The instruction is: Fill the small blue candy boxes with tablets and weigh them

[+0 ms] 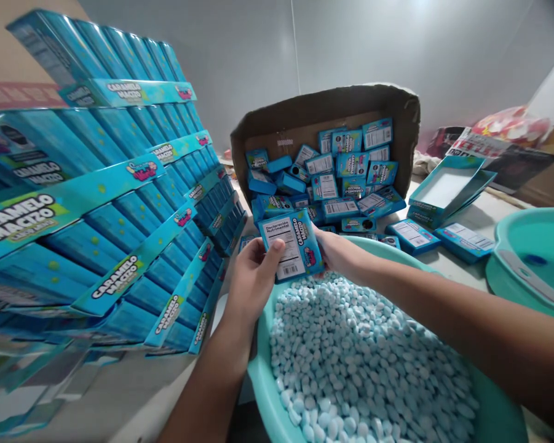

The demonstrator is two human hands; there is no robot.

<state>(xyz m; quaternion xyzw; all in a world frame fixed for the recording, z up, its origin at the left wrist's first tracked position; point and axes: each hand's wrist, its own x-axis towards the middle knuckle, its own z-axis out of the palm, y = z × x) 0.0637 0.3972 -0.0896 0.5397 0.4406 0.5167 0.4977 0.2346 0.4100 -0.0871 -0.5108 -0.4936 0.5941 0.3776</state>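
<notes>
A small blue candy box [291, 245] is held up above the near rim of a heap of boxes, its printed nutrition panel facing me. My left hand [254, 271] is closed on its left side, the thumb lying across the front. At the right edge my right hand [334, 251] grips the same box, with most of its fingers hidden behind it. Below both hands, pale blue and white candies [364, 351] fill a large turquoise tub [266, 375]. Whether the box holds anything cannot be seen.
Filled blue display trays [115, 271] are stacked high on the left. Behind the tub, a cardboard carton [323, 107] lies on its side, spilling candy boxes [350, 164]. To the right are open display trays [447, 181], loose boxes [463, 240] and another turquoise basin [535, 240].
</notes>
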